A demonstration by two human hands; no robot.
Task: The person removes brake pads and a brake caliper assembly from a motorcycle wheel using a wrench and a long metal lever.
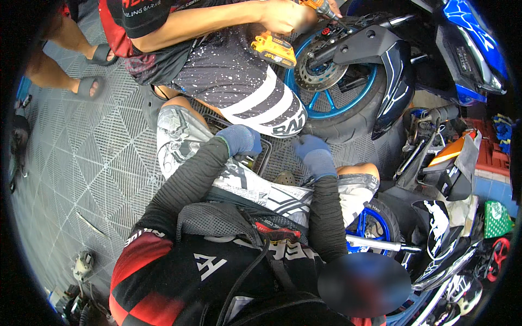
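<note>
My left hand point(241, 141), in a blue-grey knit glove, is closed over the near side of a dark open tray point(265, 156) on the floor between my knees. What its fingers hold, if anything, is hidden beneath them. My right hand point(317, 156), gloved alike, is raised beside a co-worker's knee, just below a black tire point(340, 126). Its fingers are blurred, so their grip does not show. That tire belongs to a motorcycle wheel with a blue rim point(324, 100) and a brake disc point(321, 69). The co-worker's hand point(280, 17) is by a yellow cordless drill point(273, 50) near the wheel.
Grey grid floor tiles point(70, 157) spread out at left, where another person's sandalled feet point(88, 86) stand. A second motorcycle with a blue wheel point(375, 225) is close at my right. Beyond it are a green perforated basket point(498, 219) and a red crate point(492, 149).
</note>
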